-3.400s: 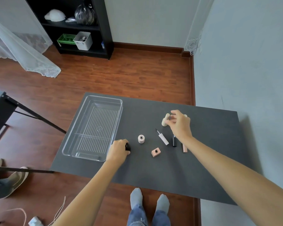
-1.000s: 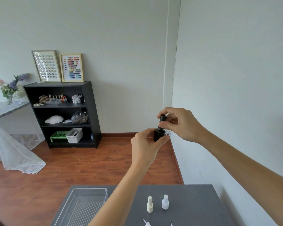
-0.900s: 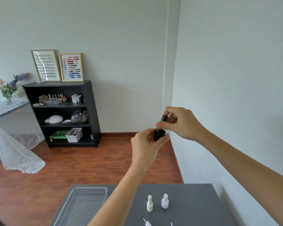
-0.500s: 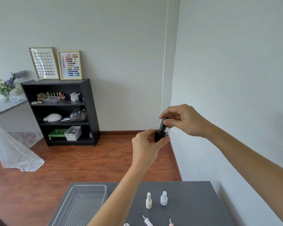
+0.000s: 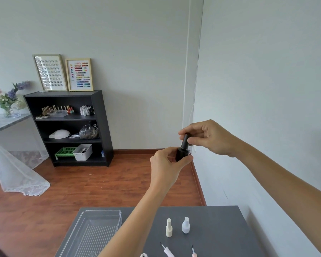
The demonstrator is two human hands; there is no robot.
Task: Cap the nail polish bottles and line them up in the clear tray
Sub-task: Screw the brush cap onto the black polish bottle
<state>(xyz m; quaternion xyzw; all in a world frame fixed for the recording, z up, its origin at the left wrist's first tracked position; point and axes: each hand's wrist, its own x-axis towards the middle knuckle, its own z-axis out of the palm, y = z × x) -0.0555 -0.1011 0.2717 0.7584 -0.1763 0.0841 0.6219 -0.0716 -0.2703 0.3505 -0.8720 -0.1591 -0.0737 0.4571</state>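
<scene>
Black bottle (image 5: 182,154) is held up in the air, well above the grey table (image 5: 220,229) and off to the right of the clear tray (image 5: 93,232). Left hand (image 5: 167,166) curls around its body; right hand (image 5: 209,138) pinches the black cap (image 5: 185,140) between thumb and fingertips, cap seated on the neck.

Risks: cap may cross-thread or stay loose if the twist stops early, and then it leaks once laid in the tray. Grip is only fingertips high over the floor edge, so a slip drops it past the table. Head is tilted up, so the table is barely watched.

Bottle looks small, opaque matte black, round body, tall narrow cap, slightly tilted; whether the cap is fully screwed down can't be judged, fingers cover the joint.

Right of the tray stand 2 capped bottles, cream bottle (image 5: 169,228) and white bottle (image 5: 185,225), close together. Nearer the camera than the tray's far rim lie 2 loose brush caps, white brush (image 5: 166,249) and pink brush (image 5: 193,252), still unfitted.
</scene>
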